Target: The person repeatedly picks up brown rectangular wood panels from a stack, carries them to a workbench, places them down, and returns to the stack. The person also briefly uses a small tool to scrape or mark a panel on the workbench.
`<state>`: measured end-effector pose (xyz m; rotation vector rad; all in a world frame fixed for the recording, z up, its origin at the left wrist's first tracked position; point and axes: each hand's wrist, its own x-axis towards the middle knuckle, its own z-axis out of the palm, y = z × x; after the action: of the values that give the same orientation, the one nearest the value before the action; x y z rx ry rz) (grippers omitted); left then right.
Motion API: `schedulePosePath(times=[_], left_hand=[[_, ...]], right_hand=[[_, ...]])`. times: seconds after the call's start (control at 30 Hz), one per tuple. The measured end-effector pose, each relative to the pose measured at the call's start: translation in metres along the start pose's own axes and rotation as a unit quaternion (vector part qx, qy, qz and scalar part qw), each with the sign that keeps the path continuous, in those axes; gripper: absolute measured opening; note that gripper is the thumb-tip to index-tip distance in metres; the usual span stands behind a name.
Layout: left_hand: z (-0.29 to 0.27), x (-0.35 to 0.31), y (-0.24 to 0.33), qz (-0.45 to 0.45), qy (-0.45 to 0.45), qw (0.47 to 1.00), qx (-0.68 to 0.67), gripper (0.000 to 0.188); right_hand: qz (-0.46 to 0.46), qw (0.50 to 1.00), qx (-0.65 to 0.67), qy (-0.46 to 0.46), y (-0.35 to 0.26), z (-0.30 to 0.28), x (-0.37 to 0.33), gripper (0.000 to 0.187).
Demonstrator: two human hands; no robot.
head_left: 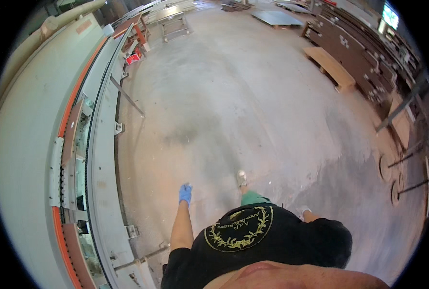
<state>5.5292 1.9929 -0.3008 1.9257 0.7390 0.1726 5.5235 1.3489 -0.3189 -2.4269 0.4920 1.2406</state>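
Observation:
My left hand, in a blue glove with greyish fingertips, hangs over the concrete floor ahead of my body. Its fingers point forward, loosely extended, and nothing shows in them. A long pale green machine stands to its left, well apart from the hand. Beside my right hip, only a small, blurred, pale part of my right hand shows. Its fingers cannot be made out, nor whether it holds anything. A light-coloured shoe and a green trouser leg extend forward between the hands.
Orange strips and a dark chain line the machine's edge, with a metal bar jutting over the floor. Stacked brown panels stand at right behind a wooden board. Round-based stands are far right; a table is ahead.

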Motion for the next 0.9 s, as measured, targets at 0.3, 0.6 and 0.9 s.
schedulePosePath(times=[0.3,0.6,0.9], left_hand=[[0.05,0.148,0.042,-0.05,-0.296,0.88,0.368,0.057],[0.013,0.267,0.039,-0.303,-0.248,0.896,0.208,0.049],[-0.027,0.692,0.119,-0.119,-0.264,0.907,0.304,0.041]], right_hand=[[-0.204,0.974,0.076,0.069,-0.335,-0.15,0.295,0.038],[-0.346,0.931,0.112,0.025,-0.751,-0.289,0.275,0.039],[-0.153,0.977,0.138,0.049,-0.743,-0.279,0.402,0.043]])
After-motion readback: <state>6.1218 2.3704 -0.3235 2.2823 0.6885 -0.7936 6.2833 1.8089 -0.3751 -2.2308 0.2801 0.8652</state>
